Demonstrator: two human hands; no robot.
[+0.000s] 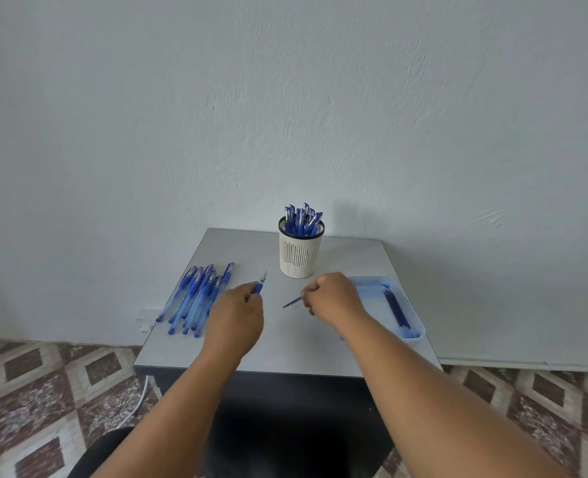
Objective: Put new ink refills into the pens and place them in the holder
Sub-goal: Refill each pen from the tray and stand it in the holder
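Note:
My left hand [235, 313] grips a blue pen [260, 285] over the small grey table [285, 353], its tip pointing up and away. To its right, my right hand [332, 298] pinches a thin blue ink refill [291, 302] whose free end points left toward the pen. A cream slotted holder [301, 251] with several blue capped pens stands at the back middle. Several blue pens [196, 298] lie in a pile at the table's left. A pale blue tray [408, 305] at the right holds a few dark refills [396, 308].
The table stands against a white wall. Its front edge is near my forearms. A patterned tile floor lies to both sides, with a white cable [137, 405] and a wall socket [145, 320] at the left. A dark seat shows below.

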